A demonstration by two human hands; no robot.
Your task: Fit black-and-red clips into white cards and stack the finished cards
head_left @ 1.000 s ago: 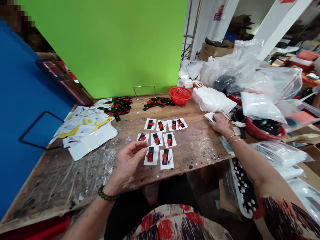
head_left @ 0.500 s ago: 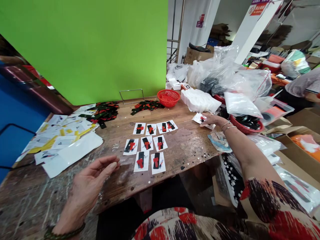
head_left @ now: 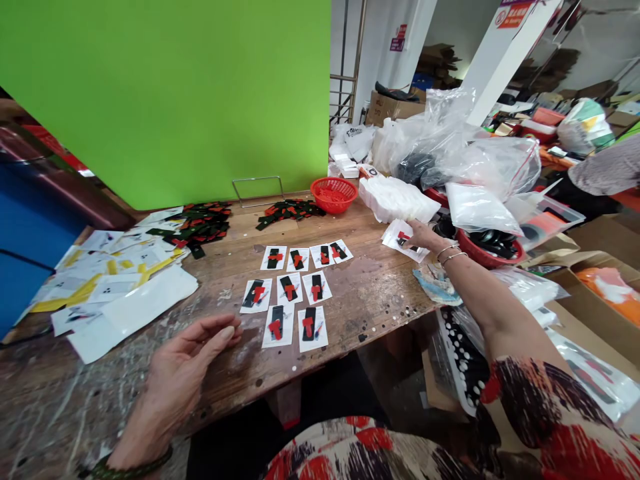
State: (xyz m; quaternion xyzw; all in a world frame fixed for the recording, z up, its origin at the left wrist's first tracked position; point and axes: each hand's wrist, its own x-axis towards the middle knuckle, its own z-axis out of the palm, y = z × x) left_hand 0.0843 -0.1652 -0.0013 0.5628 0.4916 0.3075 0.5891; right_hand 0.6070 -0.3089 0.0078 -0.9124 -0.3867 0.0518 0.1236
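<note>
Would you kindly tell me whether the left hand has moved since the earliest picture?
Yes: judged against the red basket, the left hand has moved left and nearer the person, and now lies apart from the nearest card.

Wood all across the table (head_left: 363, 290), faintly sheeny towards the middle, and look at that left side, scuffed and rough with whitish smears! Smooth white paper-looking cards (head_left: 321, 337) now, carrying dark, mostly matt strips (head_left: 310, 312). Over on the left a white sheet (head_left: 145, 300) throws back a real gloss. The green panel (head_left: 200, 100) is smooth with a soft shine, the wire stand (head_left: 257, 178) thin bare metal. Red openwork plastic for the basket (head_left: 334, 206); clear, crinkled, glossy plastic for the bags (head_left: 510, 163); dull brown cardboard for the box (head_left: 393, 108). And there's shiny metal in the bangles (head_left: 454, 256), soft printed cloth in the sleeve (head_left: 540, 400)!
</note>
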